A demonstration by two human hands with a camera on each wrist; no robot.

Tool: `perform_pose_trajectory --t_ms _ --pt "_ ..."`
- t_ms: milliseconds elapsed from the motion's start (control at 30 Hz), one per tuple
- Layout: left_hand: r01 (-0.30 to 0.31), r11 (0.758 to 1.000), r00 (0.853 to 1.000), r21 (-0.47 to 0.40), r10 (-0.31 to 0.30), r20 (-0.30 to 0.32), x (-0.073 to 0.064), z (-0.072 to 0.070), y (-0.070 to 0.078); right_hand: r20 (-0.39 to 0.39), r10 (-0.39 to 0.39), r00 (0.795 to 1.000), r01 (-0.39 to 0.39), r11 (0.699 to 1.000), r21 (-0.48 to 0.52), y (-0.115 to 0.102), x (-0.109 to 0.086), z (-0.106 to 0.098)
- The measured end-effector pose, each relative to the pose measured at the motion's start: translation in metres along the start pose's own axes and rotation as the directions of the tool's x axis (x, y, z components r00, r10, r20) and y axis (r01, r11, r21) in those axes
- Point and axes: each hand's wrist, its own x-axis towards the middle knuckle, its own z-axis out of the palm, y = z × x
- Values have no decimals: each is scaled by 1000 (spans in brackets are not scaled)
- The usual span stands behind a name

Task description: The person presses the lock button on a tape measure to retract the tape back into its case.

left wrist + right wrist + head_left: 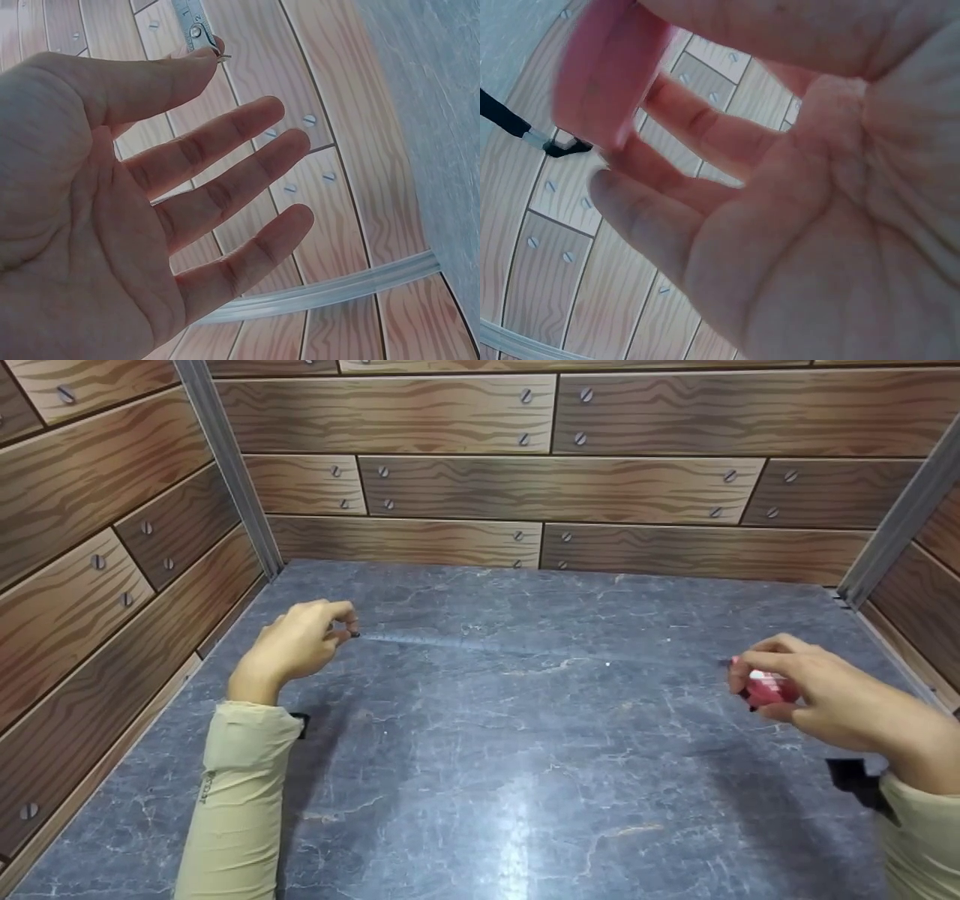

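Note:
A tape measure is stretched out between the two hands above the table. My right hand (pixel 840 697) grips its red case (pixel 774 690) at the right, fingers and thumb around the sides. From the case a thin pale blade (pixel 450 643) runs leftward across the head view, faint and partly see-through against the table. My left hand (pixel 296 641) pinches the blade's end between thumb and index finger. The left wrist view shows the riveted metal end (pixel 196 30) with the first numbers printed by it; the other three fingers spread loosely. A black wrist strap (pixel 506 116) hangs from the case.
Beneath both hands lies a dark blue marble-patterned table (pixel 465 780). Wood-print panels (pixel 450 484) rise at the back and on both sides, with grey metal corner posts (pixel 232 465) between them. A bright light reflection shows on the table's near part.

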Motion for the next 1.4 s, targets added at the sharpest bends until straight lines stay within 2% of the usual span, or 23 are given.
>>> perform_pose_trajectory --t_ms 167,500,633,1100,1400 --pt "4 1000 1000 2 -4 -15 -1 0 0 -40 30 999 -31 999 -21 1 -1 0" --pt "-35 999 999 -19 35 -20 2 3 1 -101 17 995 -17 1000 4 1 3 5" --pt "-30 999 999 -20 30 -15 3 4 2 -84 39 996 -38 999 7 0 3 7" --pt "-48 998 999 -29 48 -1 7 8 8 -134 -20 991 19 1000 -10 -3 7 12" --pt "-81 997 997 -19 81 -5 8 11 8 -100 -7 995 8 1000 14 -6 10 13"
